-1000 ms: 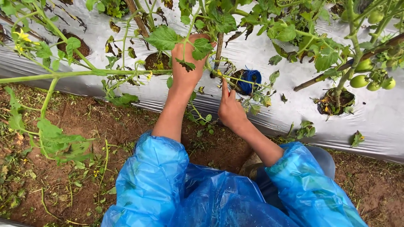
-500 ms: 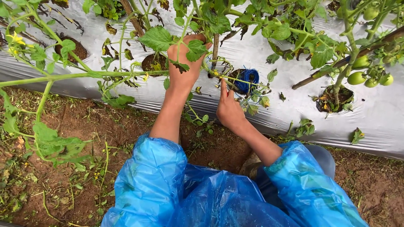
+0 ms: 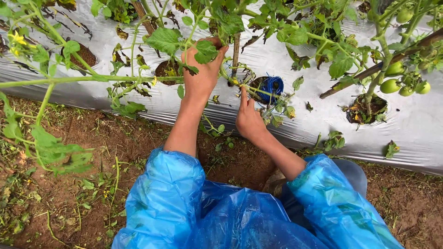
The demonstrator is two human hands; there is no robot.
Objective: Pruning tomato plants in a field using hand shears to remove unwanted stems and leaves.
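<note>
Up among the leaves, the left hand (image 3: 201, 69) is closed around a tomato stem (image 3: 236, 50). Just right and nearer, the right hand (image 3: 249, 121) pinches a thin side shoot (image 3: 258, 90), fingers together, beside a blue twine coil (image 3: 272, 86) on the silver mulch sheet (image 3: 286, 60).

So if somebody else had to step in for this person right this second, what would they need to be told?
Left hand: raised and closed around the tomato stem and leaves beside the wooden stake.
Right hand: lower, forefinger stretched up onto a thin green side shoot; whether it pinches anything cannot be told.
A coil of blue string lies in the planting hole of the silver mulch sheet, just right of the right hand.
Green tomatoes hang on the next plant to the right.
Done: no string shows on the stem.
Left: stem and stake are not bound together; the coil lies untouched.
</note>
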